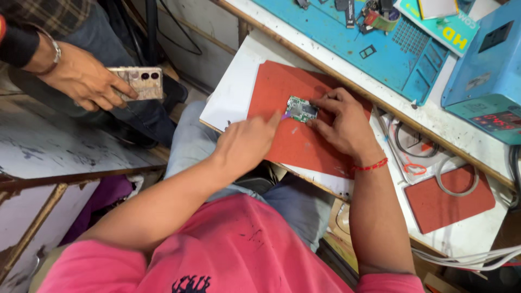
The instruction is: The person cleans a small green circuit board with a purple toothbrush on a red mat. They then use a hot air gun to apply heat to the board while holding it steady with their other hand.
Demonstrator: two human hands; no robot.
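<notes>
Resting near the middle of a red rectangular rubber mat (296,144), a small green circuit board with a metal shield (301,109) is pinned down by the right hand (342,122), whose fingertips are pressed on the board's right edge and lower corner. The left hand (247,144) is closed narrowly around a thin purple-tipped tool (284,116), with the forefinger stretched along it and the tip brought to the board's left edge. The board is seen bare and out of any casing, so the stripping down is judged to be done already, while the work on the board itself is judged to be in hand; no loose parts or screws can be made out on the mat.

The mat is laid on a white pull-out surface (230,95) projecting from a longer white bench. Along the bench's far edge a blue repair mat (380,49) with small tools is spread, and at its right corner a blue box-shaped instrument with a red digital display (488,87) is set. A smaller red pad (448,203) with coiled white cables is placed near the right edge. At the upper left, another person's hand (84,81) is wrapped around a pale smartphone (138,83), well apart from the surface.
</notes>
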